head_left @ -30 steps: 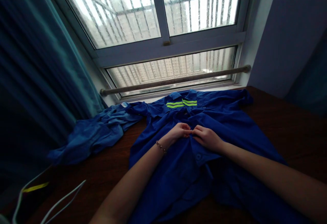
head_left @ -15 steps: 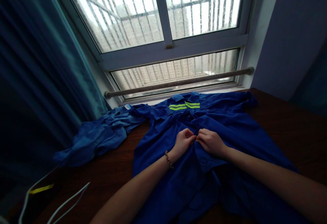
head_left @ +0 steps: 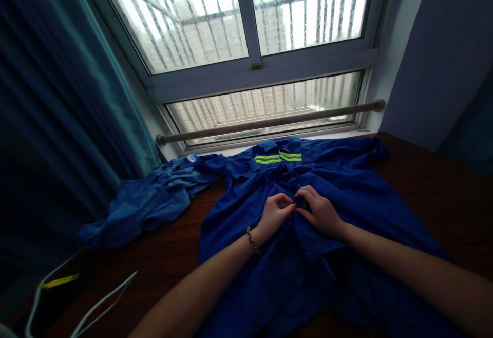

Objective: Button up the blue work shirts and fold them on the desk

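A blue work shirt [head_left: 370, 199] with a collar, buttons and yellow-green reflective stripes [head_left: 269, 160] lies front up, its collar towards the window. My left hand [head_left: 275, 214], a braided bracelet on its wrist, pinches the cloth at the middle of the front opening. Right beside it, my right hand [head_left: 319, 214] grips the front edge between thumb and fingers, with its index finger arched. The fingertips of both hands almost meet. Whatever small part lies between them is hidden.
A crumpled blue garment [head_left: 150, 204] lies to the left on the dark wooden surface [head_left: 154, 271]. White cords [head_left: 103, 302] and a yellow strip [head_left: 60, 281] are at the lower left. A rail [head_left: 269, 123] crosses in front of the window; a curtain [head_left: 77, 81] hangs at the left.
My right hand's fingers have lifted and arched, opening a gap above the thumb, which stays at the shirt's edge. My left hand holds nearly the same place.
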Demonstrator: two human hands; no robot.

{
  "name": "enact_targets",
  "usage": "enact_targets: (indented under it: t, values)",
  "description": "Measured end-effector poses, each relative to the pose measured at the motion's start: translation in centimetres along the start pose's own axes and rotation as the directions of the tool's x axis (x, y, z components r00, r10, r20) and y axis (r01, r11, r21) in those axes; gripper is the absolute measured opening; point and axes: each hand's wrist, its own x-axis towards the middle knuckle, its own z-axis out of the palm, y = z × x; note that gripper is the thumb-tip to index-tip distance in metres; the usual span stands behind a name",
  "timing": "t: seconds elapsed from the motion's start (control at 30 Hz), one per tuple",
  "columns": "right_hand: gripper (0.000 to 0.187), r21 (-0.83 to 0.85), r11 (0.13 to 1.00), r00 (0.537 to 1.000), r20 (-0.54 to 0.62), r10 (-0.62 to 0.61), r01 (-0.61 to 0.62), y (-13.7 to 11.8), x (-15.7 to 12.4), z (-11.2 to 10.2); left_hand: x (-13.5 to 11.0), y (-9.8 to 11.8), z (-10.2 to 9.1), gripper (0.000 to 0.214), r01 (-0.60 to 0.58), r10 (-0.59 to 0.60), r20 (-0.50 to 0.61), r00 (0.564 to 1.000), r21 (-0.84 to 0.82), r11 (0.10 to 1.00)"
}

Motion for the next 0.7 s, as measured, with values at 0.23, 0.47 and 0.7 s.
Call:
enact_targets:
  t: [0.23,0.47,0.7]
  values:
    - [0.022,-0.108,0.991,0.975,0.216,-0.057,0.082,0.5,0.1,0.0,-1.2,0.4,0.3,0.01,-0.312,0.329,0.045,0.943,0.462,0.83]
    - [0.018,-0.212,0.969,0.966,0.247,-0.075,0.13,0.7,-0.1,0.7,-1.8,0.5,0.3,0.019,-0.519,0.502,0.22,0.837,0.61,0.598]
    - [0.017,-0.237,0.965,0.969,0.24,-0.052,0.11,0.4,-0.3,0.7,-1.7,0.5,0.1,0.02,-0.586,0.556,0.268,0.787,0.607,0.537]
